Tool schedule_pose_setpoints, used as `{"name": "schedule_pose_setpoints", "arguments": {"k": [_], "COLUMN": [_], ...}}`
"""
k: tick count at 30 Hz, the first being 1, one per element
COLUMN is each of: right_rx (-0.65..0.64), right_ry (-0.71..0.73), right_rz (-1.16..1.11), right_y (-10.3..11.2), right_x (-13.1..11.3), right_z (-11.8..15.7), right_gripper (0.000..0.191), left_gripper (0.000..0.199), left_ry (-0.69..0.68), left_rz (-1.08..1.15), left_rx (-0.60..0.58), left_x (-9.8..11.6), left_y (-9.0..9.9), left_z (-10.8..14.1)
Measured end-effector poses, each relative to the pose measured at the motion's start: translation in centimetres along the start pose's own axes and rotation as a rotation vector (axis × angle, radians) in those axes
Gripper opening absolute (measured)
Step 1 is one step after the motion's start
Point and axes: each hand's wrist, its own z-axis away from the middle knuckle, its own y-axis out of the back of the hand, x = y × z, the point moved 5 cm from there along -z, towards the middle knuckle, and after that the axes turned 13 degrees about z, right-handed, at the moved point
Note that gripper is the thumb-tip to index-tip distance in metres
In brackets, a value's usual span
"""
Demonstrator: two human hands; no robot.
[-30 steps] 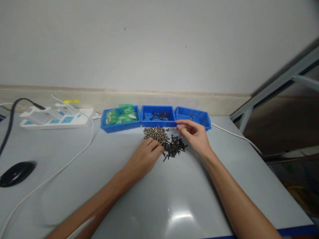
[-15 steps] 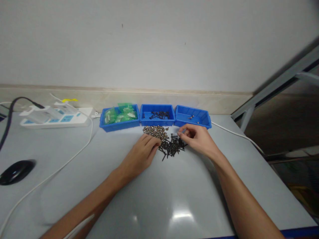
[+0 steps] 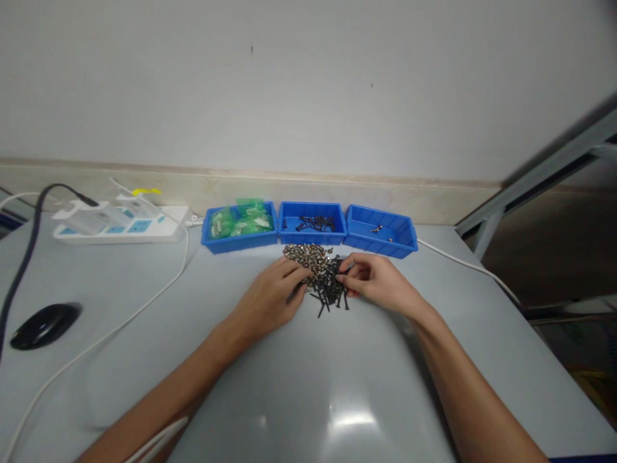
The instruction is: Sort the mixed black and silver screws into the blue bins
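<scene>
Black screws point(image 3: 328, 287) lie in a loose heap on the table, touching a heap of shiny silver and brass-toned small screws point(image 3: 308, 255) just behind them. At the left side of both heaps is my left hand point(image 3: 272, 290), its fingers bent and closed; a dark bit shows beneath them, too hidden to name. My right hand point(image 3: 373, 280) reaches into the right edge of the black heap with thumb and forefinger drawn together. Whatever lies between those fingertips is too small to make out.
Behind the heaps stand three blue bins: a left bin point(image 3: 241, 243) with green packets point(image 3: 248, 222), a middle bin point(image 3: 313, 236) with black screws, a right bin point(image 3: 383, 246) with a few small screws. A power strip point(image 3: 168, 230), white cable point(image 3: 120, 316) and black mouse point(image 3: 45, 326) lie left.
My right hand has moved down and left, from beside the right bin's front into the black heap's right edge. My left hand stays by the heaps. The view has shifted slightly.
</scene>
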Motion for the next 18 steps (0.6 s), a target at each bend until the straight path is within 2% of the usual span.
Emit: {"name": "schedule_pose_setpoints", "arguments": {"k": [5,10,14,18], "right_rx": [0.122,0.240,0.245,0.195], "right_ry": [0.036,0.076,0.126,0.172], "right_rz": [-0.054,-0.069,-0.026,0.097], "right_y": [-1.1,-1.9,-2.1,-1.5], "right_x": [-0.4,-0.7,-1.3,-2.7], "right_z": [-0.6,-1.4,-2.2,-3.0], "right_gripper": [0.023,0.025,0.017,0.012], "left_gripper": [0.012,0.008,0.007,0.008], "left_ry": [0.057,0.106,0.136,0.136], "left_rz": [0.013,0.022,0.027,0.042], "left_rx": [-0.024,-0.188,-0.239,-0.259], "left_x": [-0.5,-0.8,-1.1,-1.0], "left_y": [1.1,2.5,2.8,2.9], "left_z": [-0.1,0.0,0.2,0.3]}}
